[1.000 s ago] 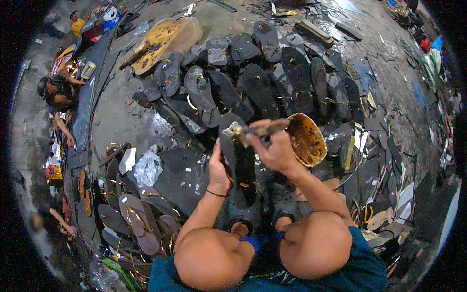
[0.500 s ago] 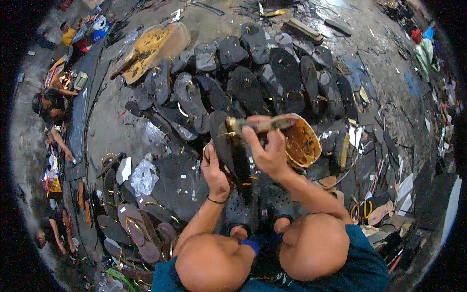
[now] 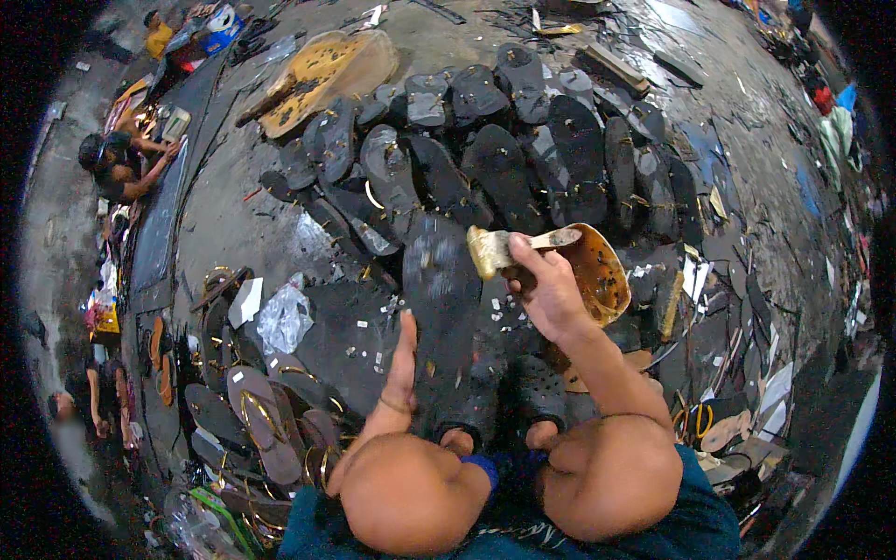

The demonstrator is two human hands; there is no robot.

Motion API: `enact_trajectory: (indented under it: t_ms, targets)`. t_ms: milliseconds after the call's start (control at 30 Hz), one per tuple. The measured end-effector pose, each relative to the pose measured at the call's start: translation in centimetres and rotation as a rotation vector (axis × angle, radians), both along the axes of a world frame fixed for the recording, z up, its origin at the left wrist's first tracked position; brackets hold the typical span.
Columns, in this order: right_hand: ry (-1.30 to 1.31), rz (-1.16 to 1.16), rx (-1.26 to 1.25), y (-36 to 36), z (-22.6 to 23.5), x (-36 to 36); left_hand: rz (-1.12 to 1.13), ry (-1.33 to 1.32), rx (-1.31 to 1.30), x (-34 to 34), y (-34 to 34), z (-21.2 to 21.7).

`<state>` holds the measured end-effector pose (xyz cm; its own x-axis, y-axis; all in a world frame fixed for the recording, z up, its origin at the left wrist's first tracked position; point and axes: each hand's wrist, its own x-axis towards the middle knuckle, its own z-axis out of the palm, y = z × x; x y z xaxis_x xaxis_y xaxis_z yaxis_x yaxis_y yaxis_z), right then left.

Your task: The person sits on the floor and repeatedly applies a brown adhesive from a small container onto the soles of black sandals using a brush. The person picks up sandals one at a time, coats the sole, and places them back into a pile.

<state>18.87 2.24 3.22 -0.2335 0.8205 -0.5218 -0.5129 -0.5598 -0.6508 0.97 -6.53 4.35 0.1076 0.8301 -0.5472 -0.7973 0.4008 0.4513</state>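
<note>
My left hand (image 3: 401, 364) is at the left edge of a dark sandal sole (image 3: 443, 280), which is smeared by motion and raised in front of my feet. One digit lies straight along that edge; the other fingers are hidden. To the right, my right hand (image 3: 553, 289) grips a flat glue brush (image 3: 488, 252) with pale, glue-coated bristles pointing left, close to the sole but apart from it. Behind that hand sits a glue container (image 3: 607, 280), brown and blotched inside. Beyond the sole, several dark sandal soles (image 3: 504, 177) with gold straps poking through lie in rows.
Finished-looking sandals (image 3: 266, 425) with gold straps are heaped at the lower left, by a clear plastic bag (image 3: 285, 317). A glue-stained yellow tray (image 3: 327, 79) lies at the far left. Scissors (image 3: 700, 420) and scraps are at right. Another person (image 3: 121, 159) works at the left.
The brush has come off the sole and moved right and slightly down with my right hand. The sole has turned and is now blurred; my left hand has moved slightly lower.
</note>
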Motion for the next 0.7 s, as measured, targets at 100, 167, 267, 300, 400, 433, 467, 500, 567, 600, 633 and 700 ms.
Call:
enact_trajectory:
  t_ms: [100,167,267,300,400,433,467,500,567,600,633,700]
  targets:
    - [-0.534,0.107,0.68,-1.7,0.5,-2.0,0.06,0.125,0.037,1.0,5.0,-0.4]
    - [-0.804,0.09,1.008,-1.6,1.5,-2.1,0.056,0.029,0.184,-0.2,6.1,-0.1]
    - [-0.869,0.163,0.713,1.7,-0.2,0.0,0.151,0.109,0.279,-0.5,7.3,0.3]
    - [-0.824,-0.008,0.674,2.1,-0.5,0.7,0.199,0.17,0.263,1.1,7.9,0.0]
    - [-0.488,0.146,0.918,-1.2,2.1,-3.0,-0.002,-0.135,0.224,0.5,7.1,-1.8]
    - [-0.421,0.275,1.055,-2.1,3.5,-3.4,-0.141,-0.333,0.218,-0.3,7.3,-3.1]
    - [-0.481,0.188,0.963,-1.2,3.7,-3.0,-0.169,-0.385,0.21,-0.7,7.4,-4.4]
    - [-0.535,0.103,0.868,0.5,3.7,-2.3,-0.194,-0.435,0.195,-1.1,7.4,-5.3]
    - [-0.574,0.062,0.686,2.3,2.0,-1.9,0.002,-0.247,0.166,-0.4,7.3,-6.0]
    - [-0.696,0.089,0.862,0.5,1.1,-2.5,0.093,-0.149,0.159,-0.4,7.6,-6.2]
    - [-0.67,0.118,0.865,-1.0,1.6,-1.9,0.153,0.238,0.157,0.9,8.0,-3.2]
    - [-0.701,0.08,0.973,-1.9,1.0,-2.0,0.211,0.104,0.213,-0.7,8.0,-2.9]
